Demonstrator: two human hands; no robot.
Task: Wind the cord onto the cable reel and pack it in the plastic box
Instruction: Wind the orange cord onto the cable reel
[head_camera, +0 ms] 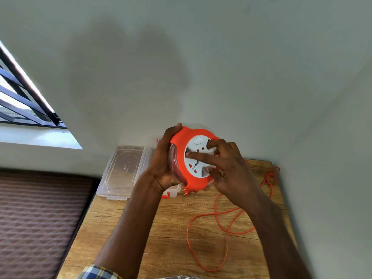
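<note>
Above the wooden tabletop, left hand grips the round orange-and-white plastic cable reel steady; right hand fingers spread on its hub, likely winding the loose orange cord.

Wooden table carries plastic box, orange cord.

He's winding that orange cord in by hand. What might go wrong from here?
The loose cord lies in crossing loops on the table, so it might knot or snag as it is drawn in. Part of it sits near the table's right edge and could slip off. The reel is held in the air by the left hand while the right hand works its white face; a slip could drop it.
</note>
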